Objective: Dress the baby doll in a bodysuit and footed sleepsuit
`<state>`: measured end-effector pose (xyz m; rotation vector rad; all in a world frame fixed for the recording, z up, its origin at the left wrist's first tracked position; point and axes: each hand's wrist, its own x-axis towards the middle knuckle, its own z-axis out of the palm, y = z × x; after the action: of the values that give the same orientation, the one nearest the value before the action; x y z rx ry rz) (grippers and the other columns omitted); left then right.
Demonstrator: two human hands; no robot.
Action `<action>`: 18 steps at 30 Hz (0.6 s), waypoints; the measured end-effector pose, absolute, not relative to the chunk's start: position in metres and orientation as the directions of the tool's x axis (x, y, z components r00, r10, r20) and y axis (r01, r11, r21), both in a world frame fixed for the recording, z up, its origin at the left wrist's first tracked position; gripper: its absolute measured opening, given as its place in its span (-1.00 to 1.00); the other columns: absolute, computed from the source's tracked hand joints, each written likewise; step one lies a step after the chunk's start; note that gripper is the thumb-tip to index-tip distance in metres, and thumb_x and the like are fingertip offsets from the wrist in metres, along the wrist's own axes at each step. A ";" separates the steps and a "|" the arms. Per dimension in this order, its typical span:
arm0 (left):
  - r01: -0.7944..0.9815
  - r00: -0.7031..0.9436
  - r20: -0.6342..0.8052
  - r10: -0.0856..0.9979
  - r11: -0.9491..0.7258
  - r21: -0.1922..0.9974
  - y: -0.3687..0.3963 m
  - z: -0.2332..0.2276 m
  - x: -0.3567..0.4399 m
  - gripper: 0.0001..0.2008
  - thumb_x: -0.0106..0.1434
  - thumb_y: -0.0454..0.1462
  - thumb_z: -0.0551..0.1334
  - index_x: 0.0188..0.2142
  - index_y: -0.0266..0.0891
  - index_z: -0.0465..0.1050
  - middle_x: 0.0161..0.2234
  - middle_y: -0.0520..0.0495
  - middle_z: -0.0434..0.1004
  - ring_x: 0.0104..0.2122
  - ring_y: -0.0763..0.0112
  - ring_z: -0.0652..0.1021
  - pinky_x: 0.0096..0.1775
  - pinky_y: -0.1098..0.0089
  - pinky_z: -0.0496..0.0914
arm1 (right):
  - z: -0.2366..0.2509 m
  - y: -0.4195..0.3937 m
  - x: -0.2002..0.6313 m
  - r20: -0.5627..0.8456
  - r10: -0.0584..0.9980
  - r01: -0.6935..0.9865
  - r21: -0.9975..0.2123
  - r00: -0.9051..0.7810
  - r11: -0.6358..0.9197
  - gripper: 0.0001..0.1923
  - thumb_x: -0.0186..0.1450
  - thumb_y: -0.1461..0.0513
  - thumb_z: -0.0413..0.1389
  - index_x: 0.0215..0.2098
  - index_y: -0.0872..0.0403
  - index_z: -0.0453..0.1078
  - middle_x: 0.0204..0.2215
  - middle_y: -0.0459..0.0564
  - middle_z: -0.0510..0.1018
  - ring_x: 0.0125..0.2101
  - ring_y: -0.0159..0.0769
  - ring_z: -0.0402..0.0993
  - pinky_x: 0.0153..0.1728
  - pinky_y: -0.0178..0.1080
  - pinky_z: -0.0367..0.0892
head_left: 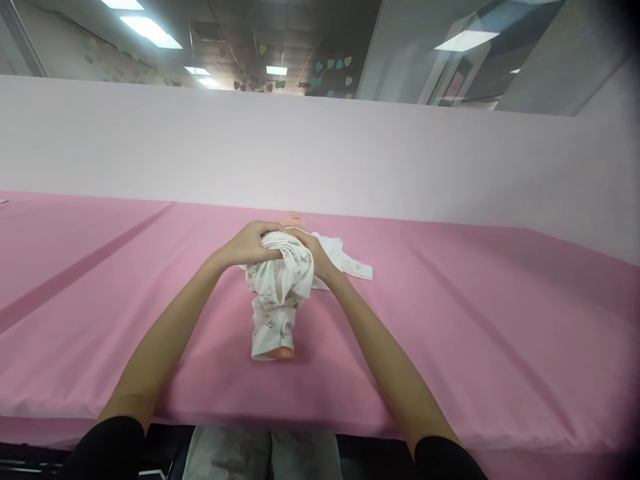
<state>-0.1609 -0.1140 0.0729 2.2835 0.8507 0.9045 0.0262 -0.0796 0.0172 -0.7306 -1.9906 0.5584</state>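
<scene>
A baby doll [293,219] lies on its back on the pink table cover, head toward the wall, dressed in a white top [333,250] with one sleeve stretched out to the right. White printed baby pants [280,293] are bunched over its lower body, and a foot [283,353] shows at the near leg opening. My left hand [250,244] grips the gathered upper part of the pants from the left, thumb in front. On the other side my right hand [315,253] holds the same gathered cloth, its fingertips partly hidden behind it.
The pink cover [475,347] has long creases and reaches the table's front edge, close to my legs [263,457]. A white wall panel [300,153] rises behind the table, with glass above it. A small object [4,201] lies at the far left edge.
</scene>
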 end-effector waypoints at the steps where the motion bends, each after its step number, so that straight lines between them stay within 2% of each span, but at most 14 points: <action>1: 0.369 0.550 0.412 0.727 -0.654 0.661 -0.113 0.072 -0.161 -0.62 -0.04 -0.32 0.22 -0.15 -0.27 0.49 -0.20 -0.05 0.54 -0.21 0.31 0.51 -0.17 0.36 0.39 | 0.020 -0.082 0.028 0.577 0.683 0.249 -0.653 -0.448 0.715 -0.65 0.26 0.16 0.03 -0.03 0.08 0.41 -0.09 0.02 0.51 -0.08 -0.17 0.39 -0.02 -0.14 0.26; 5: 0.417 0.516 0.417 0.748 -0.645 0.641 -0.107 0.070 -0.164 -0.58 -0.05 -0.32 0.22 -0.13 -0.25 0.47 -0.18 -0.06 0.52 -0.22 0.32 0.50 -0.20 0.37 0.39 | 0.037 -0.092 0.041 0.341 0.680 0.285 -0.720 -0.650 0.633 -0.65 0.27 0.20 0.02 0.00 0.07 0.41 -0.08 0.01 0.51 -0.11 -0.18 0.40 -0.03 -0.09 0.27; 9: 0.401 0.584 0.368 0.723 -0.652 0.644 -0.104 0.068 -0.164 -0.52 -0.02 -0.27 0.25 -0.04 -0.21 0.44 -0.04 -0.09 0.46 -0.11 0.25 0.48 -0.16 0.35 0.40 | 0.048 -0.098 0.057 0.151 0.668 0.335 -0.772 -0.728 0.540 -0.63 0.30 0.17 0.03 0.06 -0.04 0.38 0.04 -0.04 0.44 0.04 -0.18 0.31 0.04 -0.08 0.23; 11: 0.380 0.617 0.336 0.711 -0.643 0.665 -0.105 0.067 -0.163 -0.52 0.02 -0.24 0.23 -0.01 -0.23 0.43 -0.06 -0.10 0.48 -0.11 0.25 0.49 -0.13 0.34 0.40 | 0.052 -0.101 0.060 0.117 0.685 0.323 -0.817 -0.719 0.478 -0.60 0.26 0.21 0.06 0.07 -0.05 0.37 0.04 -0.06 0.44 0.04 -0.19 0.31 0.06 -0.09 0.23; 14: 0.360 0.597 0.354 0.720 -0.635 0.683 -0.107 0.067 -0.160 -0.51 0.05 -0.24 0.21 0.01 -0.25 0.42 -0.07 -0.08 0.51 -0.12 0.26 0.50 -0.10 0.34 0.40 | 0.059 -0.110 0.056 0.107 0.739 0.275 -0.885 -0.666 0.376 -0.55 0.16 0.32 0.06 0.02 0.03 0.42 -0.06 -0.03 0.51 -0.05 -0.18 0.39 0.00 -0.11 0.28; 16: 0.372 0.561 0.385 0.733 -0.638 0.674 -0.108 0.068 -0.159 -0.52 0.03 -0.25 0.21 0.00 -0.24 0.44 -0.05 -0.07 0.51 -0.11 0.26 0.50 -0.09 0.35 0.39 | 0.064 -0.119 0.050 0.118 0.804 0.278 -0.901 -0.583 0.334 -0.56 0.14 0.33 0.03 -0.01 0.07 0.44 -0.12 -0.01 0.53 -0.09 -0.16 0.41 -0.03 -0.11 0.30; 18: 0.390 0.532 0.400 0.746 -0.635 0.667 -0.110 0.069 -0.158 -0.53 0.03 -0.26 0.20 -0.02 -0.24 0.46 -0.07 -0.06 0.52 -0.13 0.27 0.51 -0.11 0.37 0.39 | 0.068 -0.131 0.042 0.182 0.880 0.305 -0.891 -0.438 0.336 -0.57 0.21 0.26 0.01 0.04 0.06 0.40 -0.07 0.01 0.51 -0.05 -0.15 0.39 0.00 -0.10 0.27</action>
<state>-0.1577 -0.1104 0.0691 2.2662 0.9210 0.9329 0.0419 -0.1312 0.0682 -1.0387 -1.9187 1.0753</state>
